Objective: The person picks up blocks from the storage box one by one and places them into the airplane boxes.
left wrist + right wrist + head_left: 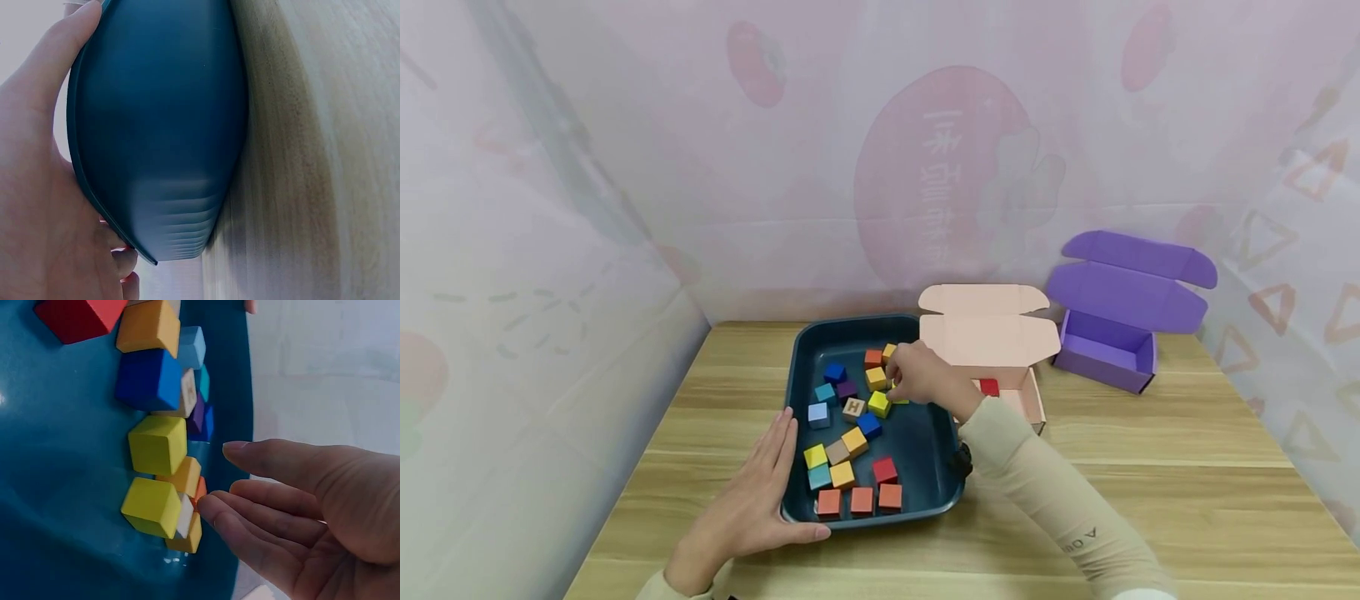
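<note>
Coloured blocks [862, 502] sit in the dark blue tray [921, 458], all loose; far right group has two yellow blocks [157, 445] with orange ones beside them, reached by the right hand [919, 372]; its thumb and fingers are apart with nothing between them in the right wrist view, fingertips close to the blocks; overhead the hand covers part of that group, so can't tell if a fingertip touches one. Far left in tray: dark blue block [835, 372], purple block [847, 390], light blue block [818, 415]; mid-tray, a wooden block [853, 409] with an H on top; near left, a mixed cluster of yellow, brown, orange and teal; near edge has three orange-red ones in a row, red block [884, 471] just beyond the rightmost. Left hand [748, 496] rests on the near left corner of the tray, fingers straight along the left rim, thumb spread to the near rim. Right of tray: peach box [988, 337], lid up, red inside; farther right, purple box [1105, 358], lid up; all on a wood-grain table [1150, 467]; printed cloth [955, 167] behind.
</note>
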`<state>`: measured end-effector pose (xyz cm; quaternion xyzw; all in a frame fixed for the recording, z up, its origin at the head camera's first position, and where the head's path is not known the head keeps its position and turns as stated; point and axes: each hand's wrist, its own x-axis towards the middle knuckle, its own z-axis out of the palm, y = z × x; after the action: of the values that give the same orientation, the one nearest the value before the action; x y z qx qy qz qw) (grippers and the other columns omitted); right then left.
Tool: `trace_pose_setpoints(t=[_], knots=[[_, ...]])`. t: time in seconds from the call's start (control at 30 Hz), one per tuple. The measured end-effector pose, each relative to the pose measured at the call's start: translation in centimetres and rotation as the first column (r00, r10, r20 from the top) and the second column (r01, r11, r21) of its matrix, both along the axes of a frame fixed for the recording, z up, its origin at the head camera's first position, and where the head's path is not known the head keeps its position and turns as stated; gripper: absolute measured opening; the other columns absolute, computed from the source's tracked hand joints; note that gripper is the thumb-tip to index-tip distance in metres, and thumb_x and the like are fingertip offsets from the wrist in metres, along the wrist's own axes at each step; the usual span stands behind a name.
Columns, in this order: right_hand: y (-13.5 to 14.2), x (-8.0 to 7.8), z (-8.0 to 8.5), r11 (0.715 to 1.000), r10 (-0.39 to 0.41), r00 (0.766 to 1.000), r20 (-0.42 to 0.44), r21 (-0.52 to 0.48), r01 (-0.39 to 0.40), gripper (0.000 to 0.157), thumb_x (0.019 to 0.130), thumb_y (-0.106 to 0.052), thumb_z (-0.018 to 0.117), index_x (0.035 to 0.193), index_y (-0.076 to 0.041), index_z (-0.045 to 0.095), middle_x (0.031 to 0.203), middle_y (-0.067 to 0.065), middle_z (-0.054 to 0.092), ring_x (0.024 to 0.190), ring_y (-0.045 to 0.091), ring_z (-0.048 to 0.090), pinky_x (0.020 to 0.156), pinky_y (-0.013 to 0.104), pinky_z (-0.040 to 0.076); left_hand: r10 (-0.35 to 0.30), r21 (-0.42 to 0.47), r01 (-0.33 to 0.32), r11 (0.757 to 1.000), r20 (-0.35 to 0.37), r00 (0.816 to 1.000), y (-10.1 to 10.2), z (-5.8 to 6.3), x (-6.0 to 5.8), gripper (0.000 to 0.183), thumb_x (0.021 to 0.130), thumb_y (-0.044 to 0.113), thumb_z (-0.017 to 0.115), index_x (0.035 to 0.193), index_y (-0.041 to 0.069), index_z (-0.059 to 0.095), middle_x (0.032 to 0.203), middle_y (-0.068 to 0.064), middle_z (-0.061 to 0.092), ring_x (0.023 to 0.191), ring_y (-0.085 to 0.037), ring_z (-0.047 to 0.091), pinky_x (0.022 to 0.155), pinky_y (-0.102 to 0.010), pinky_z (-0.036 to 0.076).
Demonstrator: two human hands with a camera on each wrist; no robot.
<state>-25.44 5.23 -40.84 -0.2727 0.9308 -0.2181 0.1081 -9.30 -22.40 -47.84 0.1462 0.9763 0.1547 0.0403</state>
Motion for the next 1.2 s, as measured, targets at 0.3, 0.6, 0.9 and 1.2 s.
trace_pose_setpoints(t=[0.3, 0.6, 0.9, 1.2], knots=[[-1.3, 0.0, -2.2, 0.995, -0.047, 0.998, 0.041, 0.093, 0.043, 0.014, 0.091, -0.018, 0.085, 0.082, -0.009, 0.079, 0.089, 0.005, 0.069, 0.089, 0.022, 0.056, 0.081, 0.035, 0.059, -0.002, 0.008, 0.002, 1.000, 0.000, 1.000, 0.1, -0.1, 0.0, 0.145, 0.070, 0.097, 0.061, 0.171, 0.013, 0.002, 0.181, -0.011, -0.002, 0.165, -0.039, 0.014, 0.126, -0.068, 0.029], [-2.1, -0.1, -2.7, 0.989, -0.099, 0.992, 0.074, 0.117, 0.090, 0.021, 0.091, -0.019, 0.085, 0.102, -0.004, 0.075, 0.090, 0.006, 0.067, 0.083, 0.020, 0.060, 0.077, 0.031, 0.061, -0.010, 0.018, 0.010, 1.000, 0.002, 1.000, 0.0, 0.0, 0.1, 0.144, 0.070, 0.095, 0.063, 0.171, 0.013, 0.001, 0.180, -0.012, -0.003, 0.165, -0.040, 0.014, 0.126, -0.069, 0.029], [-3.3, -0.1, -2.9, 0.976, -0.097, 0.995, 0.019, 0.200, 0.092, 0.026, 0.090, -0.023, 0.086, 0.105, -0.006, 0.073, 0.084, 0.004, 0.066, 0.076, 0.017, 0.063, 0.074, 0.028, 0.061, -0.003, 0.016, 0.003, 1.000, 0.005, 1.000, -0.3, 0.0, 0.1, 0.144, 0.070, 0.095, 0.063, 0.171, 0.009, 0.005, 0.180, -0.012, -0.002, 0.164, -0.041, 0.015, 0.124, -0.070, 0.031], [-4.0, 0.1, -2.8, 0.973, -0.127, 0.992, 0.011, 0.194, 0.122, 0.029, 0.089, -0.022, 0.087, 0.110, -0.006, 0.075, 0.087, 0.005, 0.065, 0.076, 0.018, 0.063, 0.073, 0.028, 0.061, -0.002, 0.016, 0.002, 1.000, -0.007, 1.000, -0.5, 0.0, 0.1, 0.145, 0.070, 0.095, 0.064, 0.171, 0.009, 0.006, 0.180, -0.013, 0.000, 0.164, -0.041, 0.016, 0.124, -0.069, 0.031]])
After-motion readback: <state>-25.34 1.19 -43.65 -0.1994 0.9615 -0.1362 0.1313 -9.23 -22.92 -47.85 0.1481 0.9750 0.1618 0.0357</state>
